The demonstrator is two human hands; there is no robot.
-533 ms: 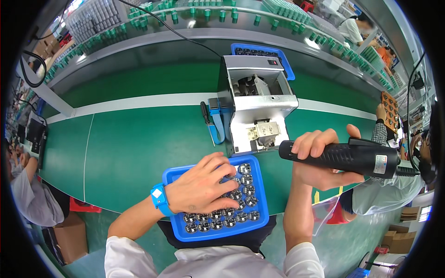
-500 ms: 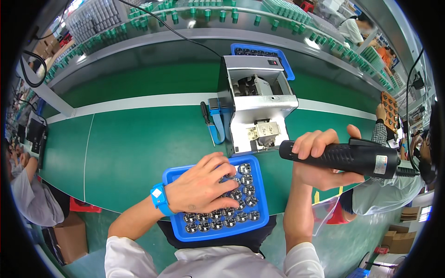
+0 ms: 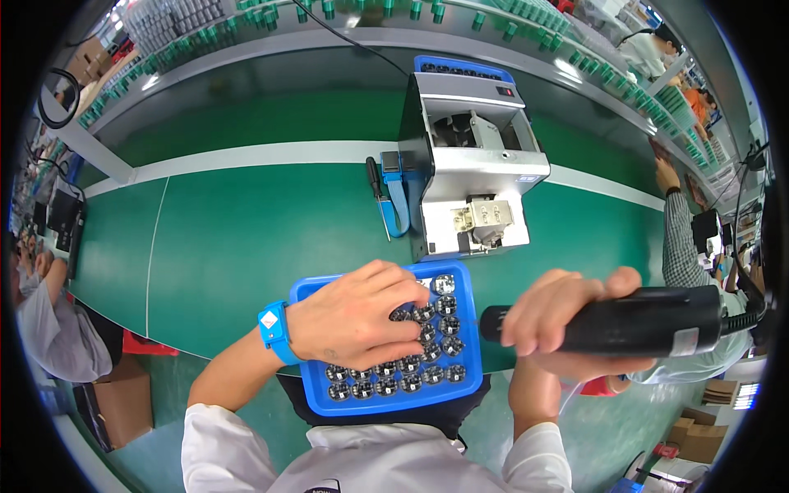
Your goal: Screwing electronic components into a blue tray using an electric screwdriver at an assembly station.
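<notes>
A blue tray (image 3: 474, 329) on the near edge of the bench holds rows of small round black parts (image 3: 449, 324) with silvery details. Over its left half lies my left hand (image 3: 353, 316), wearing a blue wrist strap (image 3: 277, 329). Its bent fingers close around one round part in the middle rows; the hand hides several others. My right hand (image 3: 546, 316) is wrapped around a black electric screwdriver (image 3: 637, 324), held nearly level to the right of the tray. The tool's front end points left at the tray's right rim, apart from the parts. Hand and tool are slightly blurred.
Beyond the tray stands a grey metal machine (image 3: 485, 172), with a screwdriver (image 3: 378, 189) and blue strap (image 3: 397, 205) on its left. Another blue tray (image 3: 464, 67) sits behind it. Green pieces line a raised conveyor (image 3: 271, 49). Co-workers sit at both sides; a checked sleeve (image 3: 678, 238) reaches in at right.
My right hand has brought the electric screwdriver lower and a little left, toward the tray. The fingers of my left hand have drawn closer together over the parts. The view has shifted slightly.
</notes>
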